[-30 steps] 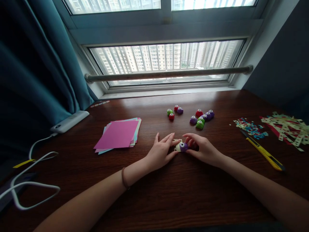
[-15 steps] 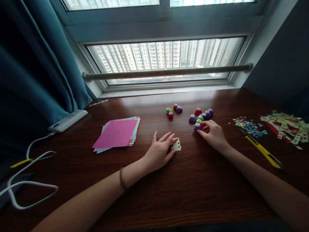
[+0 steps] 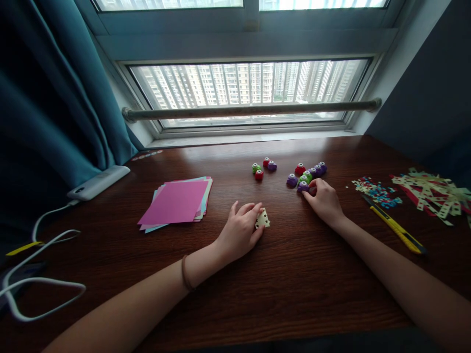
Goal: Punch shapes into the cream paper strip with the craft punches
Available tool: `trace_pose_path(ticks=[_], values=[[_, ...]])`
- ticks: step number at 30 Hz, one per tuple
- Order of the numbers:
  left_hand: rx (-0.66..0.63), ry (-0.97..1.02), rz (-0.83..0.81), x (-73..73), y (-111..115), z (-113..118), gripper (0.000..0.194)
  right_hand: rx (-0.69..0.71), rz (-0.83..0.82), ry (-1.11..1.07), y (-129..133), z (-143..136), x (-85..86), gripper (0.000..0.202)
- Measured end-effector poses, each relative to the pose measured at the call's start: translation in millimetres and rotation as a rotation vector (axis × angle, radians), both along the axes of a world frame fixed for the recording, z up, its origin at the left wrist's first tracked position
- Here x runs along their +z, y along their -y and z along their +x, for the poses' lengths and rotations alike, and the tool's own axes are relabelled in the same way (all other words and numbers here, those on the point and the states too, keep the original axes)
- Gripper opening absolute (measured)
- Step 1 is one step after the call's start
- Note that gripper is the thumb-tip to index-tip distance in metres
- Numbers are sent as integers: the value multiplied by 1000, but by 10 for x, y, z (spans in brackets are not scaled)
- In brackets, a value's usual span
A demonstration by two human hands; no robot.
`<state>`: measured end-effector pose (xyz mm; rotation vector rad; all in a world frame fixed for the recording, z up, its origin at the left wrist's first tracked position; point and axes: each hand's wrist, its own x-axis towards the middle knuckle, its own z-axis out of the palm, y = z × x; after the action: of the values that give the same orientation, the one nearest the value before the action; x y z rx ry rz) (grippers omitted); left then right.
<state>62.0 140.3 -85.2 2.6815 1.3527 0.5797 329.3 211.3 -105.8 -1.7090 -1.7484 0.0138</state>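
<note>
A small cream piece of paper (image 3: 263, 218) with star-shaped holes lies on the table, held at its left side by the fingers and thumb of my left hand (image 3: 239, 233). My right hand (image 3: 326, 201) pinches a small purple craft paper punch (image 3: 303, 187) at the front of a cluster. Around it stand green paper punches (image 3: 303, 179), a red punch (image 3: 300, 169) and more purple punches (image 3: 292, 180). Farther left is a smaller group with a green punch (image 3: 256, 168), two red ones (image 3: 259, 175) and a purple one (image 3: 272, 165).
Coloured paper sheets (image 3: 176, 201) are stacked at left. To the right lie paper confetti (image 3: 379, 191), a yellow utility knife (image 3: 399, 230) and punched paper strips (image 3: 434, 191). A white power strip (image 3: 99, 183) with a cable (image 3: 47, 280) sits by the curtain (image 3: 73, 98).
My right hand has pushed the purple punch slightly away from me, closer against the cluster. The paper has slid a little left under my left hand. The view has shifted slightly.
</note>
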Motion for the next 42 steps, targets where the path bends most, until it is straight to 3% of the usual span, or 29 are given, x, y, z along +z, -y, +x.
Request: trace_pose_path(ticks=[4,7,10,15,18,21,24,28,36,42], values=[[4,3,2,0,2,2,47,-22,61,78,-20,4,12,20],[11,9,10,2,6,6,46,188,109,194,38,-79,46,20],[15,9,10,4,13,10,46,369,95,310,85,-171,45,33],[28,13,10,0,22,9,44,340,111,259,148,-244,39,39],[30,25,13,-5,19,5,44,549,123,106,279,-360,99,23],[30,34,11,-10,12,1,44,789,35,-21,441,-544,157,12],[34,33,6,-16,8,0,44,889,-10,13,547,-674,185,14],[31,39,8,-22,9,0,45,879,4,77,580,-681,197,16],[29,48,-10,-12,5,7,46,764,-49,-58,519,-663,118,5],[32,61,-7,-5,7,7,47,740,-106,-10,475,-696,92,7]])
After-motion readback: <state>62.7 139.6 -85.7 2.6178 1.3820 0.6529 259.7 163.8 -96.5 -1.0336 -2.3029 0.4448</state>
